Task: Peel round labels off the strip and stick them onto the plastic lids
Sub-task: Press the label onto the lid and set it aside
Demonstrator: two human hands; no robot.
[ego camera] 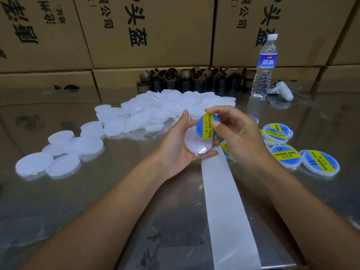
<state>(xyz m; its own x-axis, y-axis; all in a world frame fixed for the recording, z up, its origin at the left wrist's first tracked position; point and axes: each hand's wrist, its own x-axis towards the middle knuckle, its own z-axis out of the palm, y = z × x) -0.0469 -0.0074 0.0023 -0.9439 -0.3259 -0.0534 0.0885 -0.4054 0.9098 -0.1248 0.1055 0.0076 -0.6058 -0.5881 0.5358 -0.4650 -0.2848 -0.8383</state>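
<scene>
The left hand [175, 147] grips a plain white round plastic lid [194, 144]; the right hand [238, 133] pinches a round blue-and-yellow label [206, 126] reading "SOLDERING PASTE" over its far edge. Centre it first, then press from the middle outward. The clear plastic water bottle [264, 63] on the steel counter [97, 191] reads "蓝标".

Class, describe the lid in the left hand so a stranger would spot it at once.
Follow the white strip up the steel table to its far end, where the left hand holds a lid. Alone among the bare lids, it is off the table, with the right hand pinching a blue-and-yellow label just above it.
</scene>
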